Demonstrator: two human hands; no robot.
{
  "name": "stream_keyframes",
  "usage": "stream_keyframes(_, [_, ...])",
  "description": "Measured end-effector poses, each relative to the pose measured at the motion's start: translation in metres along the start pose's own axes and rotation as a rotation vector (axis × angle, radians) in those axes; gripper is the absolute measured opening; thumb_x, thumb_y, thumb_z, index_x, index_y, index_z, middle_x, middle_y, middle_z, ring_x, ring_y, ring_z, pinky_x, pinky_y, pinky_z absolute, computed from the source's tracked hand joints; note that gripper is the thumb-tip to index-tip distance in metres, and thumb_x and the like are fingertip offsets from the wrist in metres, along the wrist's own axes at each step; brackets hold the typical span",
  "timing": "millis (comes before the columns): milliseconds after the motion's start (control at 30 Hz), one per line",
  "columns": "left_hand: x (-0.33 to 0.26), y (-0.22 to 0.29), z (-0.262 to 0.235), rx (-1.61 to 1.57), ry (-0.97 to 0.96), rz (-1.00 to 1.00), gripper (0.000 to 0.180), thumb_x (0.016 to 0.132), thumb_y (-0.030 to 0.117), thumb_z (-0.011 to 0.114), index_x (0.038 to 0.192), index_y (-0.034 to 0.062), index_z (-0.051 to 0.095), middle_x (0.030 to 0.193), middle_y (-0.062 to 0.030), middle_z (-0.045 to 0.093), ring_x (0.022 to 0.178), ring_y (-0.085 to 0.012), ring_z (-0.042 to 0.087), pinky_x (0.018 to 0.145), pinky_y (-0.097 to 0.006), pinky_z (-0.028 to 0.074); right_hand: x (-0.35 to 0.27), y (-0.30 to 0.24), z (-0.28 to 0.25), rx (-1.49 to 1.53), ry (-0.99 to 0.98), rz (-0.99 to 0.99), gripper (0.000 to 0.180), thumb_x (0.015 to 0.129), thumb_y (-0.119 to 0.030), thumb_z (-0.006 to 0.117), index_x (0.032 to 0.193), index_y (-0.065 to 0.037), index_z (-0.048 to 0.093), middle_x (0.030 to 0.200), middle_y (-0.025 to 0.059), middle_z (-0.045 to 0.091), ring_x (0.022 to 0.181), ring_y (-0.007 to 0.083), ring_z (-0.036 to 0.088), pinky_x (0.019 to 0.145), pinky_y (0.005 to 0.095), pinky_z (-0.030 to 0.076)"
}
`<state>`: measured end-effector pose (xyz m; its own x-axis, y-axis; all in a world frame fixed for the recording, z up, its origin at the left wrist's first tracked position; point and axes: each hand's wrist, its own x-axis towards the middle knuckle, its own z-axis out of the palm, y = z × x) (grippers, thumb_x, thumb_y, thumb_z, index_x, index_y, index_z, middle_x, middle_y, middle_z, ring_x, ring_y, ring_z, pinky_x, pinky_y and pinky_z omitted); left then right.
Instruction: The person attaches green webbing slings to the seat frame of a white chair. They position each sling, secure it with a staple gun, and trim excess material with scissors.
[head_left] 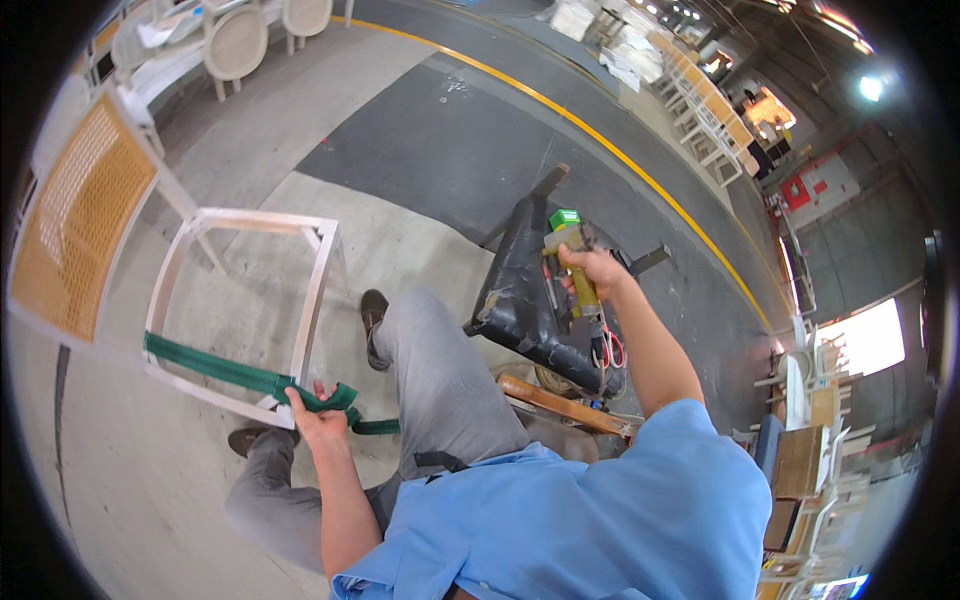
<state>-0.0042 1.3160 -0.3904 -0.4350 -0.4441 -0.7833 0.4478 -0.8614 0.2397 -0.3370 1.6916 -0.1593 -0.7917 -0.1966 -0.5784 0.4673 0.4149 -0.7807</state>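
Here: green webbing pulled taut at the chair frame, stapler raised

Seen from the head camera, a person in a light blue shirt and grey trousers sits low over a concrete floor (pixel 120 470). The landmark is the white chair frame (pixel 318 275), an open seat square with a cane-panelled back (pixel 75 220) rising on its far left side.

The left hand (pixel 318 418) sits at the near corner of the chair frame. Its grip is closed tight on a green webbing strap (pixel 215 368), which runs from that corner straight across the frame's near rail to its left edge. A loose tail of the strap trails from the hand, away from the frame toward the person's knee.

The right hand (pixel 592 268) is well to the right of the chair frame, held up above a black upholstered seat pad (pixel 520 300) that lies tilted on a wooden piece (pixel 560 402). Its grip is wrapped round the handle of a yellowish staple gun (pixel 575 265) with a green top; the gun's long magazine points down toward the pad. Red-handled scissors (pixel 612 350) lie at the pad's near right edge.

One dark shoe (pixel 372 310) rests just right of the chair frame, the other (pixel 245 440) just in front of it. More white chairs (pixel 235 40) stand far behind the frame, beyond a yellow floor line (pixel 600 140).
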Motion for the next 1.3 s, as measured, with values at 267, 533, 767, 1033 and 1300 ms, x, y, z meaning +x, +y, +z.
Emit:
stream_keyframes(267, [0.007, 0.011, 0.006, -0.066, 0.041, 0.166, 0.041, 0.095, 0.041, 0.075, 0.125, 0.0167, 0.063, 0.107, -0.0071, 0.068, 0.097, -0.0177, 0.061, 0.092, -0.043, 0.051, 0.078, 0.093, -0.021, 0.107, -0.103, 0.176, 0.05, 0.09, -0.047, 0.08, 0.112, -0.005, 0.066, 0.096, 0.0074, 0.065, 0.076, 0.0192, 0.065, 0.064, 0.0369, 0.057])
stream_keyframes(533, [-0.045, 0.017, -0.033, 0.113, 0.153, 0.187, 0.047, 0.094, 0.05, 0.071, 0.106, 0.0037, 0.069, 0.1, -0.0087, 0.069, 0.082, -0.0174, 0.06, 0.078, -0.034, 0.055, 0.058, 0.108, -0.079, -0.704, 0.413, 0.011, 0.045, 0.082, -0.048, 0.076, 0.105, -0.009, 0.08, 0.099, 0.0184, 0.077, 0.094, 0.033, 0.076, 0.084, 0.0426, 0.059])
stream_keyframes(767, [-0.055, 0.035, -0.072, 0.084, 0.139, 0.095, 0.044, 0.095, 0.048, 0.071, 0.116, 0.0099, 0.063, 0.114, -0.0098, 0.063, 0.11, -0.0329, 0.059, 0.098, -0.067, 0.049, 0.008, 0.169, -0.132, -1.214, 0.331, 0.107, 0.062, 0.078, -0.034, 0.078, 0.129, -0.002, 0.063, 0.122, 0.0249, 0.069, 0.117, 0.0393, 0.066, 0.095, 0.0487, 0.054])
stream_keyframes(1033, [-0.096, 0.081, -0.077, 0.351, -0.09, 0.082, 0.023, 0.106, 0.027, 0.059, 0.115, 0.0066, 0.06, 0.099, -0.0137, 0.072, 0.079, -0.0274, 0.07, 0.07, -0.047, 0.059, -0.041, 0.18, -0.128, -0.719, 0.481, 0.042, 0.043, 0.089, -0.01, 0.07, 0.129, -0.005, 0.055, 0.081, 0.0082, 0.067, 0.065, 0.0202, 0.066, 0.055, 0.0336, 0.049])
stream_keyframes(1300, [-0.128, 0.132, -0.073, 0.442, -0.216, 0.297, 0.027, 0.105, 0.019, 0.057, 0.115, -0.0051, 0.064, 0.101, -0.0161, 0.075, 0.078, -0.0253, 0.073, 0.078, -0.04, 0.062, -0.038, 0.052, 0.047, -0.639, -0.117, -0.593, 0.057, 0.083, -0.01, 0.084, 0.133, -0.002, 0.059, 0.099, 0.0039, 0.068, 0.086, 0.0121, 0.061, 0.076, 0.0278, 0.051])
